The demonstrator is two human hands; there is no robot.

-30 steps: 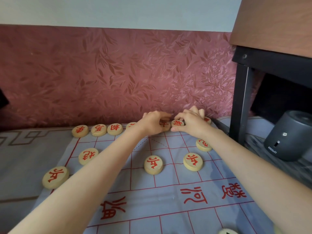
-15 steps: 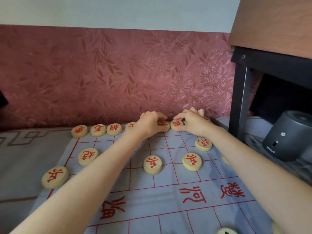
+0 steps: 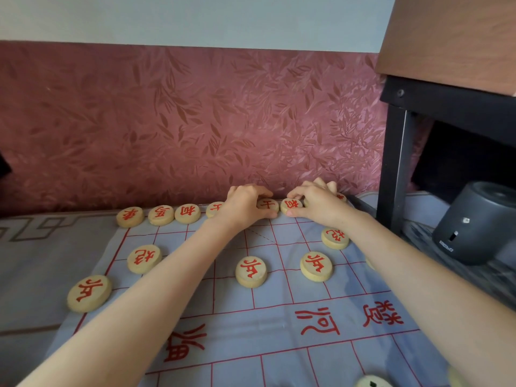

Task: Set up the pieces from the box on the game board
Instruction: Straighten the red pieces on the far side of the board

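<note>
A pale blue cloth game board point(image 3: 279, 325) with red grid lines lies on the bed. Round wooden pieces with red characters stand on it. The back row along the wall holds several pieces point(image 3: 160, 215). My left hand point(image 3: 243, 203) pinches one back-row piece point(image 3: 268, 205) between thumb and fingers. My right hand point(image 3: 318, 203) grips the neighbouring piece point(image 3: 290, 205) the same way; both pieces rest on the board, almost touching. Other pieces stand nearer me point(image 3: 250, 271), point(image 3: 316, 266), point(image 3: 89, 293). The box is out of view.
A red leaf-patterned wall panel point(image 3: 181, 121) rises right behind the back row. A black-legged table point(image 3: 393, 163) stands at the right, with a dark grey cylindrical device point(image 3: 474, 222) beneath it. A pale piece point(image 3: 372, 382) shows at the bottom edge.
My hands have stayed on the two centre back-row pieces, shifting them slightly; the two pieces now sit side by side. The camera has moved a little.
</note>
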